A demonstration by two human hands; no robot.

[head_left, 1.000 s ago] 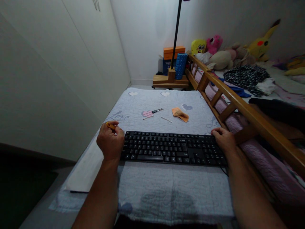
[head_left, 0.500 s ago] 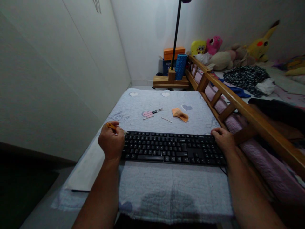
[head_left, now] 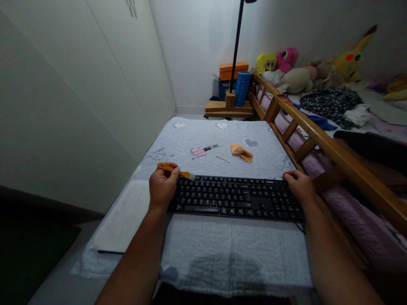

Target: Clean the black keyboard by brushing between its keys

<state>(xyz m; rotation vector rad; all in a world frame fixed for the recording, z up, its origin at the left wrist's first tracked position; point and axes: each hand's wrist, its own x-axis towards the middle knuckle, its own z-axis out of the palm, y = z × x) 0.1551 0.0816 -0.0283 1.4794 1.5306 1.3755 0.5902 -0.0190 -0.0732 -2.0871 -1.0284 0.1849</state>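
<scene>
A black keyboard (head_left: 222, 197) lies across the cloth-covered table. My left hand (head_left: 163, 184) is closed on an orange-handled brush (head_left: 182, 173), its pale bristles touching the keyboard's top row near the left end. At the keyboard's upper right corner is my right hand (head_left: 295, 182), thumb and fingers pressed together on its edge. Beyond the keyboard lie an orange cloth (head_left: 241, 152), a cotton swab (head_left: 223, 159), another swab (head_left: 199, 156) and a tweezer-like tool (head_left: 211, 147) beside a pink patch.
A white sheet or pad (head_left: 122, 216) lies at the table's left. Along the right runs a wooden bed rail (head_left: 314, 135), with plush toys and clothes behind it. A lamp stand (head_left: 229, 110) and a blue roller (head_left: 242, 89) stand past the far edge.
My left hand has moved right with the brush, from the keyboard's left end onto its top row. More of the brush now shows. My right hand has stayed at the corner.
</scene>
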